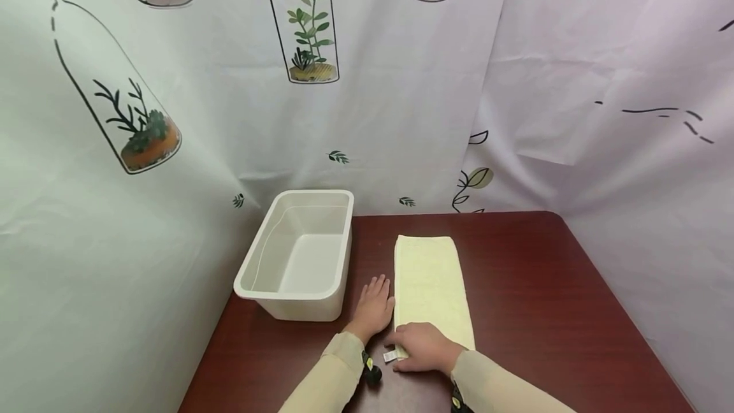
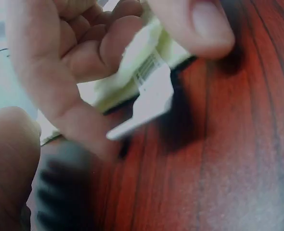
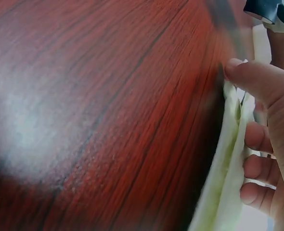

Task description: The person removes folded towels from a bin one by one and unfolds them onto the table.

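A folded pale yellow towel [image 1: 430, 282] lies lengthwise on the table, a small white label [image 1: 390, 356] sticking out at its near left corner. My right hand [image 1: 425, 348] grips that corner; in the right wrist view the thumb [image 3: 243, 72] is at one end of the folded edge and curled fingers lie along the layers. The left wrist view shows the label [image 2: 154, 91] between the right hand's thumb and forefinger. Flat along the towel's left side rests my left hand [image 1: 373, 308], its fingers straight and pointing away from me.
An off-white plastic tub [image 1: 294, 295] stands at the left, close to the left hand, with its bare bottom showing. The dark red wooden table [image 1: 533, 298] extends to the right of the towel. A white cloth backdrop [image 1: 401, 132] with printed plants hangs behind and around it.
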Action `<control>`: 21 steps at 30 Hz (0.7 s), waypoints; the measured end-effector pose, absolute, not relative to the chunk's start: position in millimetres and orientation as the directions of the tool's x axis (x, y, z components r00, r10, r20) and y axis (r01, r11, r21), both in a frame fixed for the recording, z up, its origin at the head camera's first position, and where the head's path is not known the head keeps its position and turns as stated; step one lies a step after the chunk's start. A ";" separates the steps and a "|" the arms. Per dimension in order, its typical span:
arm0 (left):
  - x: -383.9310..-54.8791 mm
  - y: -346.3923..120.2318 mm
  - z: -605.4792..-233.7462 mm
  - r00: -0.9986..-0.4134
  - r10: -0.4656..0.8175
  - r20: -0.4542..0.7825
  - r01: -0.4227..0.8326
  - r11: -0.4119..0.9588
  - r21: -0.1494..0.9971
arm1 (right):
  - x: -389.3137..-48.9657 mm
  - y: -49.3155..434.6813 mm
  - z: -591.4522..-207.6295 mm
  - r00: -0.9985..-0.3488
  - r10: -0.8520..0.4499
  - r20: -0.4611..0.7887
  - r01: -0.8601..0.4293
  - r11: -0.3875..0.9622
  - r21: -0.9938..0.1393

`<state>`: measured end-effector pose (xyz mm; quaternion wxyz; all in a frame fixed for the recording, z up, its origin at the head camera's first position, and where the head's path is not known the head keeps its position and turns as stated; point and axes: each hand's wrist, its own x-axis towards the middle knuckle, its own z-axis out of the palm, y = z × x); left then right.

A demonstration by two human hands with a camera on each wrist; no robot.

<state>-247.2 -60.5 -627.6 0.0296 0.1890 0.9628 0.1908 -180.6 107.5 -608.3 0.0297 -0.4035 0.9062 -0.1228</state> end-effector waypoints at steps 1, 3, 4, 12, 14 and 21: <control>-247.3 -60.7 -627.1 -0.926 0.377 0.021 0.355 0.853 0.383 | -180.7 106.9 -608.2 -0.675 -0.737 0.046 -0.722 0.646 -0.248; -247.3 -61.2 -625.7 -0.925 0.380 0.028 0.360 0.848 0.388 | -180.9 106.3 -607.8 -0.682 -0.730 0.046 -0.717 0.653 -0.244; -247.2 -61.4 -625.0 -0.924 0.381 0.031 0.362 0.846 0.391 | -180.9 106.0 -607.6 -0.685 -0.727 0.045 -0.713 0.657 -0.246; -245.6 -59.5 -622.2 -0.922 0.384 0.049 0.371 0.843 0.389 | -180.4 107.3 -606.0 -0.739 -0.670 0.069 -0.644 0.673 -0.364; -245.8 -58.1 -622.8 -0.921 0.385 0.059 0.378 0.846 0.377 | -181.0 109.2 -606.4 -0.761 -0.643 0.086 -0.613 0.670 -0.419; -245.9 -51.7 -623.5 -0.913 0.402 0.071 0.400 0.848 0.348 | -180.9 119.7 -606.7 -0.887 -0.436 0.152 -0.424 0.638 -0.643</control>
